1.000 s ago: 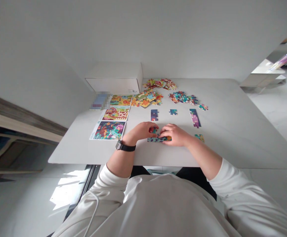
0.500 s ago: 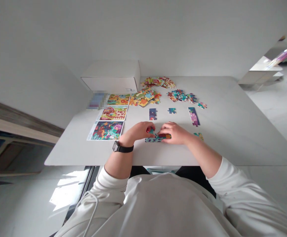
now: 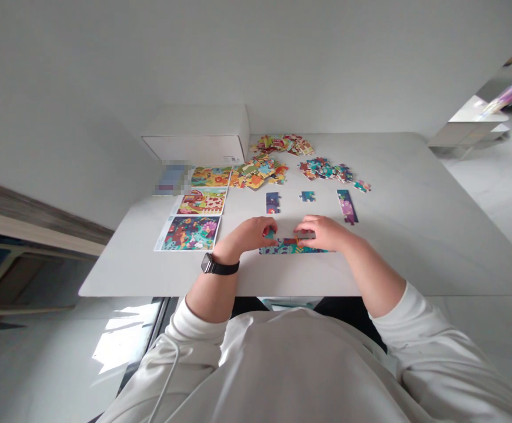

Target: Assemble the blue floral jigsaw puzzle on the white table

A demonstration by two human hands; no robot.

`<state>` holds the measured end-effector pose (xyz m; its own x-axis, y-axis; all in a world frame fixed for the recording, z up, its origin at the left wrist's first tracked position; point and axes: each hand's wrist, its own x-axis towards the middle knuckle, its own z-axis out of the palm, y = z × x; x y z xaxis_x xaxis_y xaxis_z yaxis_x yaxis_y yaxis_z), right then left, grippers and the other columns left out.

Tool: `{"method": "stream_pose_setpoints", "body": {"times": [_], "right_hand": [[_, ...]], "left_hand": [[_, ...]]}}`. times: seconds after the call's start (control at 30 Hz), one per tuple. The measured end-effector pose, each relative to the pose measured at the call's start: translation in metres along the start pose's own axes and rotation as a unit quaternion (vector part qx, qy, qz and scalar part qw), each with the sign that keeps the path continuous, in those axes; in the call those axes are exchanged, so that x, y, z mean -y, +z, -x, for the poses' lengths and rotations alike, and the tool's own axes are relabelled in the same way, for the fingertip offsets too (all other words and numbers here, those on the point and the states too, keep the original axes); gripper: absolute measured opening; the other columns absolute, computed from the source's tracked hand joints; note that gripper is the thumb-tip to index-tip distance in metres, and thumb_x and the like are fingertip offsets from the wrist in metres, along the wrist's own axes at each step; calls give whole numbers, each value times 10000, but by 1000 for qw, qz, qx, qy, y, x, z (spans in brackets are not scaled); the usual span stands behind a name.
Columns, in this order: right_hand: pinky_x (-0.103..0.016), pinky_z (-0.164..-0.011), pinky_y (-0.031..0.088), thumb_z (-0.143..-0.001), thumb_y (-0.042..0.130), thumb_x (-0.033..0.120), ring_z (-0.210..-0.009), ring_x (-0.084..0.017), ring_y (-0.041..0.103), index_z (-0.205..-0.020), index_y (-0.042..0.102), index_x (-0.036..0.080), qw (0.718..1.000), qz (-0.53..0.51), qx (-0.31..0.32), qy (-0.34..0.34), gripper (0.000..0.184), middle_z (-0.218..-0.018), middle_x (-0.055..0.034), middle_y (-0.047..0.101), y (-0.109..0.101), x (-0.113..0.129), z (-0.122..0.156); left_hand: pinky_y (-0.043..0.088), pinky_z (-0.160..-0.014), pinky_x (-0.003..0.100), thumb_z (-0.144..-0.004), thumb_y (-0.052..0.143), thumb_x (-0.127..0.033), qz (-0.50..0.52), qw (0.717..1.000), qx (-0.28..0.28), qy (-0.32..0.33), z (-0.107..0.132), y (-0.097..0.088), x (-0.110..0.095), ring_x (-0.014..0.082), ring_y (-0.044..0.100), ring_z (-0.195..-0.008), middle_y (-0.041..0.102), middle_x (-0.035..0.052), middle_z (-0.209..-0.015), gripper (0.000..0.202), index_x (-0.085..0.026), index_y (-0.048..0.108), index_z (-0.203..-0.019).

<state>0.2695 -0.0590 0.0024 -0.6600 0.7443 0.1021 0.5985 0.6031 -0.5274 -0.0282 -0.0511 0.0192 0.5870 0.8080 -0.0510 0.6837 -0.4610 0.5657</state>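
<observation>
Your left hand (image 3: 249, 234), fingers together on a teal puzzle piece (image 3: 270, 234), your right hand (image 3: 321, 231), fingers together on a dark puzzle piece (image 3: 305, 234), both touching the joined puzzle strip (image 3: 291, 247), near the front edge of the surface (image 3: 414, 258)

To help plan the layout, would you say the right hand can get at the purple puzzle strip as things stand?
Probably yes: the right hand rests on the joined puzzle row, and the purple puzzle strip lies just ahead of it, with only white tabletop between them.
</observation>
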Motion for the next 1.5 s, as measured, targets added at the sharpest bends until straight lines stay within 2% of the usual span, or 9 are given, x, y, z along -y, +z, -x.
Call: {"method": "stream_pose_setpoints", "body": {"times": [0.2, 0.43, 0.53, 0.63, 0.73, 0.87, 1.07, 1.37, 1.5], "right_hand": [[-318, -780, 521, -902, 864, 294, -856, -203, 711, -1111, 830, 271, 1000, 5, -4, -10, 213, -1013, -36, 743, 1, 8, -1], [-331, -819, 519, -885, 897, 278, -908, -218, 706, -1052, 821, 255, 999, 23, -18, -25, 185, -1001, -45, 723, 18, 28, -10], [-330, -815, 515, -889, 902, 276, -891, -211, 697, -1033, 820, 240, 1000, 21, -9, -16, 170, -981, -47, 712, 22, 32, -12], [-329, -837, 516, -896, 901, 275, -908, -208, 694, -1044, 818, 236, 1000, 12, -8, -17, 174, -997, -48, 714, 21, 33, -13], [-314, -817, 507, -936, 866, 283, -875, -190, 681, -1054, 810, 241, 1000, 1, -10, -14, 137, -998, -39, 707, 19, 32, -13], [-295, -799, 489, -971, 829, 276, -851, -173, 669, -1052, 804, 237, 1000, -1, -19, -14, 93, -988, -30, 699, 19, 30, -13], [-285, -778, 460, -984, 817, 273, -821, -158, 652, -1079, 805, 230, 1000, 0, -21, -13, 105, -1015, -32, 712, 18, 29, -13], [-282, -790, 455, -989, 800, 244, -828, -154, 641, -1106, 805, 221, 1000, -12, -21, -6, 120, -1048, -40, 721, 18, 26, -14], [-275, -773, 460, -991, 780, 214, -784, -136, 624, -1121, 804, 228, 999, -24, -29, -3, 133, -1052, -31, 718, 18, 24, -13]], "left_hand": [[433, -686, 314, -785, 831, -358, -6, 1000, 0, 0, 0, 1, -1, 213, 625, -741, 706, 25, -868, 284, -244, 769, -1038], [440, -667, 308, -783, 845, -350, 5, 1000, -6, -1, 1, 2, 0, 208, 642, -738, 710, 15, -861, 302, -246, 747, -1049], [469, -686, 315, -860, 806, -351, 8, 998, -50, -38, -1, 1, 1, 208, 648, -721, 698, 12, -821, 284, -229, 739, -1108], [554, -893, 376, -957, 719, -333, -18, 987, -153, -47, -4, 1, 3, 248, 709, -916, 745, 72, -1001, 248, -216, 745, -1174], [492, -1172, 485, -996, 685, -334, -66, 977, -203, -20, -12, 7, 5, 319, 657, -1297, 704, 149, -1382, 338, -228, 739, -1313], [361, -1309, 579, -1058, 601, -355, -110, 981, -156, -27, -28, 20, 4, 360, 474, -1569, 520, 151, -1699, 453, -252, 678, -1492], [271, -1343, 670, -1112, 479, -353, -135, 985, -94, -48, -40, 26, 8, 369, 415, -1631, 481, 130, -1748, 488, -259, 645, -1561], [260, -1364, 641, -1108, 436, -328, -129, 984, -95, -78, -39, 23, 25, 353, 391, -1654, 460, 134, -1761, 519, -218, 640, -1572], [321, -1337, 642, -1072, 499, -296, -96, 982, -152, -62, -41, 24, 29, 366, 477, -1595, 535, 155, -1703, 487, -224, 675, -1521]]}}
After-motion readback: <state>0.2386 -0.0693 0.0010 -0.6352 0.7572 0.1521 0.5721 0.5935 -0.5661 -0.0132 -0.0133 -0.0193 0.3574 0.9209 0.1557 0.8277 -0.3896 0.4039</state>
